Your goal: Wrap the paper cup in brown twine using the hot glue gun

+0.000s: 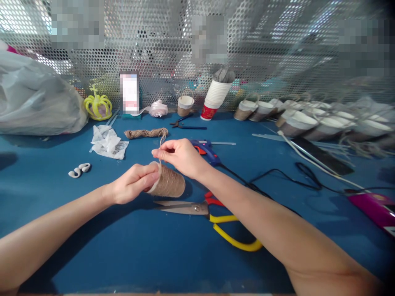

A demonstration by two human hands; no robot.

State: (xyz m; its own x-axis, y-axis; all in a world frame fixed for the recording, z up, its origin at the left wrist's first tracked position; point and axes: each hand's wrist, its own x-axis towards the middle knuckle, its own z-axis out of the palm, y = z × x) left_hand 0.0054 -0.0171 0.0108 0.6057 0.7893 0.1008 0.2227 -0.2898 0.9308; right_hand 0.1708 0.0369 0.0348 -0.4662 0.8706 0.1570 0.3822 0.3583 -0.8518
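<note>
My left hand (132,183) grips a paper cup (169,182) by its rim. The cup lies tilted on its side, its wall wrapped in brown twine and its base pointing right. Just above the rim, my right hand (180,156) pinches a strand of twine (162,139) between thumb and fingertips. That strand runs from the cup's rim up to a twine skein (145,133) behind my hands. Below the cup lie large scissors (191,208) with red and yellow handles, partly under my right forearm. A blue glue gun (208,151) rests behind my right wrist.
Pliers (188,125), a pink ribbon roll (158,108), a small basket-like cup (185,106) and a stack of paper cups (217,98) stand farther back. Many wrapped cups (298,122) crowd the right. A black cable (274,174) crosses the table; a plastic bag (37,98) sits left.
</note>
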